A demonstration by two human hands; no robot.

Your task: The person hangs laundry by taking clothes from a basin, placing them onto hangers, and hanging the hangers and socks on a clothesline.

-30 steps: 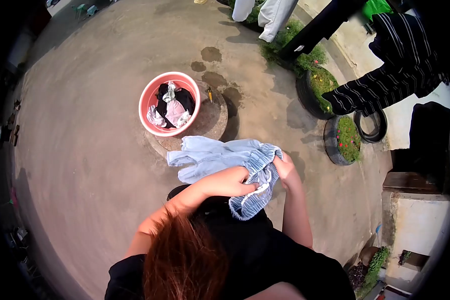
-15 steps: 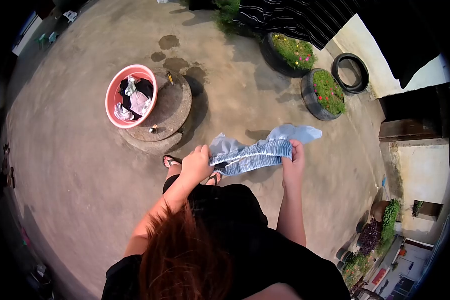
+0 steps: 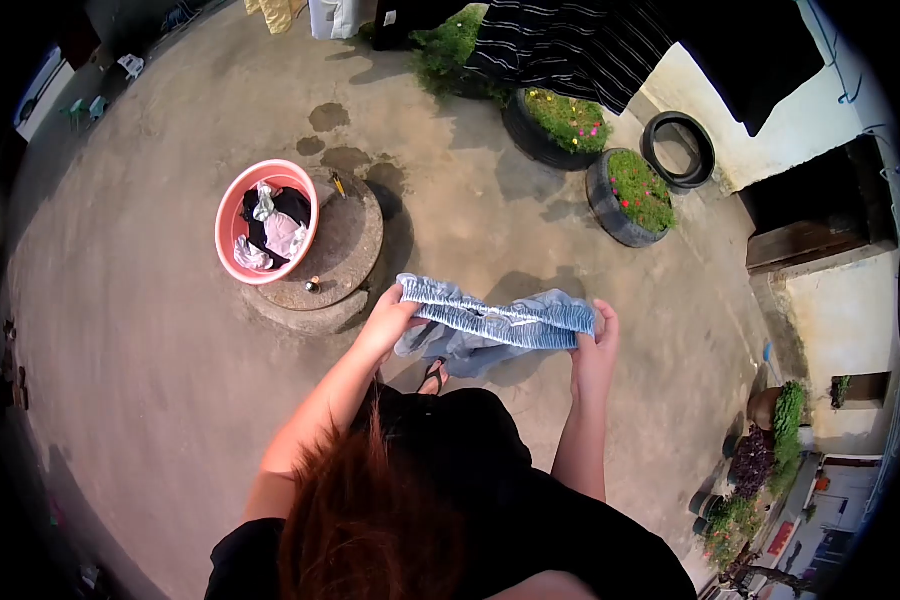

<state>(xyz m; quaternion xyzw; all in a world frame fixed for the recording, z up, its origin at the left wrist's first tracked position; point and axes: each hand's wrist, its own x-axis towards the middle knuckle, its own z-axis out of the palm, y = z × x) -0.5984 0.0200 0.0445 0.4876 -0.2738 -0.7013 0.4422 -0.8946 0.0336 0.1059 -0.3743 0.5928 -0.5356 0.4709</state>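
Note:
A light-blue garment with a gathered elastic waistband [image 3: 510, 326], its exact kind unclear, is stretched between my hands in front of my body. My left hand [image 3: 394, 318] grips the left end of the band, fingers closed on it. At the right end, my right hand [image 3: 594, 335] pinches the band with thumb and fingers. Thin, pale cloth hangs below the band toward my sandalled foot [image 3: 433, 377]. To the left, a pink basin [image 3: 224, 250] holds crumpled black, white and pale pink clothes [image 3: 285, 235].
The basin stands on a round concrete slab [image 3: 355, 235] with a small dark-and-light object [image 3: 313, 285] and a yellow-black item [image 3: 339, 184]. Tire planters with flowers [image 3: 625, 230], a loose tire [image 3: 708, 165] and hanging striped cloth [image 3: 570, 50] are at upper right.
The garment's band has swung from tilting up at the right to sloping down there, and its loose cloth now hangs toward me. Both hands still grip it. The view has tilted upward slightly.

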